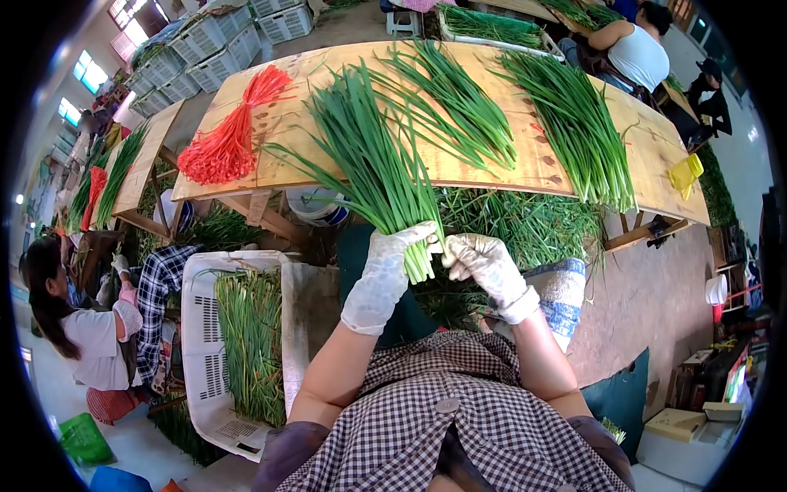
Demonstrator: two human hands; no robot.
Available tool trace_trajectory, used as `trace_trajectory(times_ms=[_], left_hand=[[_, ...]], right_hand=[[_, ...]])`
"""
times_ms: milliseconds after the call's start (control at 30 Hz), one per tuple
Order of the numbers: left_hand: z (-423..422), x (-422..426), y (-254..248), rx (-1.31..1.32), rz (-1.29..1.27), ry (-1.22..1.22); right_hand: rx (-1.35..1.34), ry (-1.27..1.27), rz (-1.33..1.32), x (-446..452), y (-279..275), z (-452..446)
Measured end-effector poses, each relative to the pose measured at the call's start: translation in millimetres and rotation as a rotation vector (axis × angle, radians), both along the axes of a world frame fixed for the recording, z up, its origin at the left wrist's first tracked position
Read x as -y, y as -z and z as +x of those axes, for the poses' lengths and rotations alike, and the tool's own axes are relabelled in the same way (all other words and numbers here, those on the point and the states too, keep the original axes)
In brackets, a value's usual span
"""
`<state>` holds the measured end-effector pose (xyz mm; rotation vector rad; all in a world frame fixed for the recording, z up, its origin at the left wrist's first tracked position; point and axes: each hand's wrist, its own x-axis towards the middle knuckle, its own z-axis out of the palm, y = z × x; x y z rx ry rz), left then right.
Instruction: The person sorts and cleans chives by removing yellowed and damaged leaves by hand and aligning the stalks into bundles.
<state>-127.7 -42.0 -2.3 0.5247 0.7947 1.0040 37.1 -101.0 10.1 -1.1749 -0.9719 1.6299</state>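
Observation:
My gloved left hand (393,254) is wrapped round the pale stem ends of a bunch of long green leaves (369,148), whose tips fan out over the wooden table. Right beside the stems, my gloved right hand (479,261) has its fingers pinched together at the bunch's edge; whatever they hold is too small to make out. A loose pile of leaves (467,107) lies on the table beyond, and a thicker pile (582,131) is to its right. Red ties (238,127) lie bundled at the table's left.
The wooden table (303,74) spans the front, with a yellow object (685,174) at its right end. A white crate (197,328) of greens stands at lower left. Cut leaves (516,225) are heaped under the table. One person (90,328) sits at left, others at upper right.

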Motion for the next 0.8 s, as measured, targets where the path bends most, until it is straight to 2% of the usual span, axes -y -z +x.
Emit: trace_trajectory(times_ms=[67, 100, 133, 200, 267, 333, 367, 400, 433, 467, 500, 533, 600, 633, 667, 700, 733, 767, 800], left_hand=[[1.1, 0.3, 4.4, -0.18, 0.027, -0.045], [5.2, 0.6, 1.7, -0.198, -0.023, -0.087], [7.0, 0.9, 0.9, -0.2, -0.021, -0.084], [9.4, 1.2, -0.3, -0.129, -0.035, -0.148], [10.7, 2.9, -0.8, -0.105, -0.031, -0.181], [9.5, 3.9, -0.2, -0.057, -0.018, -0.171], [9.2, 3.5, 2.7, -0.055, -0.017, -0.17], [8.2, 2.4, 8.2, -0.074, 0.079, -0.193], [5.8, 1.9, 8.1, -0.095, 0.172, -0.216], [-9.0, -7.6, 5.7, 0.141, 0.204, -0.133], [-12.3, -10.0, -3.5, 0.211, 0.275, -0.091], [-13.8, -9.0, -15.4, 0.279, 0.349, -0.049], [-14.1, -4.4, -33.2, 0.232, 0.345, -0.034], [-12.3, -3.4, -36.9, 0.28, 0.316, -0.027], [-10.7, -3.0, -38.9, 0.327, 0.288, -0.019], [-13.7, -6.6, -32.1, 0.37, 0.242, 0.089], [-12.1, -8.2, -26.0, 0.367, 0.244, 0.096], [-10.0, -8.3, -19.6, 0.452, 0.224, 0.102], [-8.5, -9.0, -11.8, 0.538, 0.202, 0.106]], right_hand=[[0.47, 0.207, 0.229, -3.4, -0.3, -13.9], [0.359, 0.244, 0.181, -5.2, -2.7, -15.6], [0.357, 0.247, 0.182, -5.1, -0.9, -18.2], [0.04, 0.415, 0.171, -3.8, 8.4, -23.4], [0.028, 0.469, 0.183, -0.4, 15.0, -24.4], [0.238, 0.409, 0.211, 4.9, 19.4, -18.3], [0.284, 0.355, 0.268, 5.7, 26.7, -15.7], [0.61, 0.295, 0.334, 6.5, 36.7, -5.1], [0.797, 0.11, 0.212, 13.8, 26.4, 4.1], [0.978, -0.08, 0.084, 19.3, 16.1, 12.7], [1.147, -0.355, 0.019, 18.7, 21.3, 20.5], [1.251, -0.502, -0.027, 21.3, 22.3, 26.1], [1.231, -0.154, 0.229, 22.1, 23.0, 25.3], [1.194, 0.059, 0.229, 14.4, 8.4, 19.9], [1.177, 0.247, 0.341, 7.4, -9.1, 18.0], [1.234, 0.399, 0.512, -3.1, -17.0, 21.0], [1.383, 0.497, 0.651, -18.2, -19.0, 27.3], [1.589, 0.533, 0.659, -31.7, -21.6, 32.9], [1.687, 0.619, 0.737, -44.1, -23.9, 35.7]])
